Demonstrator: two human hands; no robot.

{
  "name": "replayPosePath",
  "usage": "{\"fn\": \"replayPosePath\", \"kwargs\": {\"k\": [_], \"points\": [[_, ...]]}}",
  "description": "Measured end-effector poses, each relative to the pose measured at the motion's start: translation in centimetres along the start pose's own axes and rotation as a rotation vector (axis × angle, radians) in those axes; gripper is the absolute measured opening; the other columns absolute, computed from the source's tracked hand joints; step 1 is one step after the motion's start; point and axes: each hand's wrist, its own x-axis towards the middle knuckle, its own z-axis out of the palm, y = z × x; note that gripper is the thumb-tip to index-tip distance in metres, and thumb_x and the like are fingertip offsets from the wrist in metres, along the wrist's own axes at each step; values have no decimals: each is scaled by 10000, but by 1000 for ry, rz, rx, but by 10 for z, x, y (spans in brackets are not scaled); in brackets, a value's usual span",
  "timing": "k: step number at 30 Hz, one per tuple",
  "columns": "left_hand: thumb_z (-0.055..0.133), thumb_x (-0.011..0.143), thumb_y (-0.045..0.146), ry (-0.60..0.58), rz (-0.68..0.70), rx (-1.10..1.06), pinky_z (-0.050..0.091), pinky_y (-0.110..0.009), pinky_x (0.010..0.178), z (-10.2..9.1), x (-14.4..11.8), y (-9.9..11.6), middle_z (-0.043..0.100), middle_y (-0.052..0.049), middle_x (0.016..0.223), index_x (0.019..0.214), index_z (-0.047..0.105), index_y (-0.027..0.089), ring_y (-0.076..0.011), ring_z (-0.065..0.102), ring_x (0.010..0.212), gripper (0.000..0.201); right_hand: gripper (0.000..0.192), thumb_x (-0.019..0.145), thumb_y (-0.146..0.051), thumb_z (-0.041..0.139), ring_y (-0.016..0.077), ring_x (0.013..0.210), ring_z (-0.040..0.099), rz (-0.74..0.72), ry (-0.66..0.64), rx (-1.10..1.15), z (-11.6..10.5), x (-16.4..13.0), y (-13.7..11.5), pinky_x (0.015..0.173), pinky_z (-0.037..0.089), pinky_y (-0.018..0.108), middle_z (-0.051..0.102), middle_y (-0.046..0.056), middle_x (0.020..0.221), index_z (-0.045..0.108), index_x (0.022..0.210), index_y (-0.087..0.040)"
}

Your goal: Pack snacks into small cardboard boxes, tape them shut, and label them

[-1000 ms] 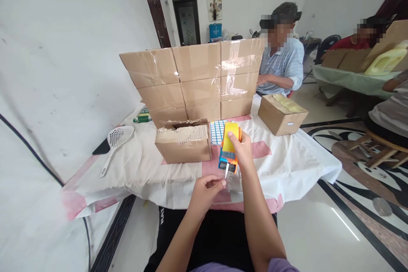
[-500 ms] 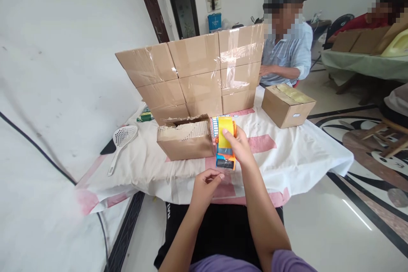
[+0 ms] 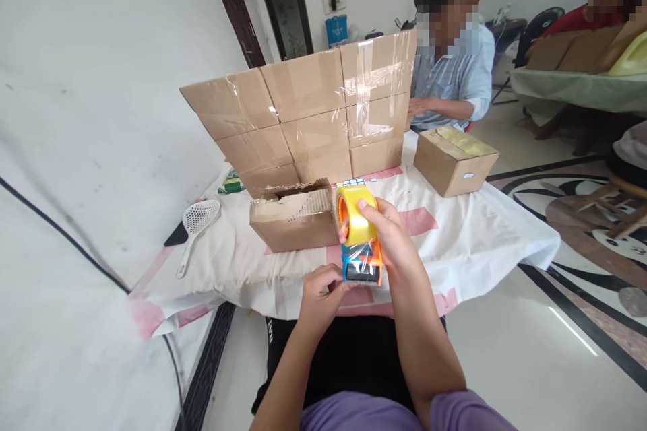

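My right hand point(image 3: 391, 242) grips an orange and blue tape dispenser point(image 3: 360, 256) with a yellow tape roll point(image 3: 356, 215), held above the near table edge. My left hand point(image 3: 319, 293) is just below the dispenser's front end, with its fingertips pinched at the clear tape there. Right behind the dispenser lies a small open cardboard box point(image 3: 294, 221) with a torn top, and a sheet of blue labels point(image 3: 350, 184) peeks out beside it.
A wall of taped cardboard boxes point(image 3: 308, 114) stands at the back of the white and pink tablecloth point(image 3: 455, 236). One sealed box point(image 3: 455, 160) sits at right, a white slotted spoon point(image 3: 197, 225) at left. A person in a light blue shirt point(image 3: 455, 74) sits behind the table.
My right hand has tilted the dispenser up and drawn it nearer, so the yellow roll faces me. My left hand has come up to its front end.
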Motion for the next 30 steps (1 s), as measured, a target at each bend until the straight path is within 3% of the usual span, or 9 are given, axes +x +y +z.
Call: {"fn": "replayPosePath", "kwargs": {"k": [4,8,12,16,20,26,30], "points": [[767,815,289,23,-78,-30,346,-222,545,-3,-2,6,574,23,536,611,686,174,-91,448,522,248,289,882,-498,700,210,593,670,-39,66,-10,4,6,4,542,522,311,708,40,676,605,885,-225],[748,810,280,-8,-208,-99,400,-222,561,-5,-8,22,704,-17,633,730,788,191,-114,542,558,127,302,886,-522,696,216,596,675,-124,123,-45,5,6,4,577,561,348,695,27,685,613,894,-232],[744,796,276,-32,-306,-76,399,-216,570,-11,-10,44,714,-17,645,727,795,192,-113,539,575,120,301,877,-499,712,210,621,694,-319,263,-110,2,5,4,586,583,345,695,12,727,604,946,-227],[732,799,316,-65,-402,-78,368,-217,548,-18,-7,60,692,-17,639,728,792,184,-106,489,566,162,320,881,-486,716,204,688,713,-475,289,-208,-1,4,6,616,590,335,715,17,819,607,1034,-227],[735,790,331,-63,-439,-81,368,-220,558,-20,-6,56,680,-16,640,726,784,180,-107,489,573,172,275,925,-486,666,207,653,708,-416,254,-152,4,3,7,617,591,344,715,18,743,606,989,-225],[747,755,330,41,-344,-167,311,-219,506,-13,2,17,543,27,509,611,711,175,-83,389,491,215,308,914,-529,662,217,629,699,-219,187,-62,22,0,6,622,582,349,704,20,683,591,903,-230],[760,766,377,36,-303,-188,286,-225,479,-15,6,7,535,29,499,621,726,178,-77,351,464,249,327,889,-538,678,212,601,672,-143,190,-21,21,5,9,604,560,340,694,17,662,587,860,-224]]}}
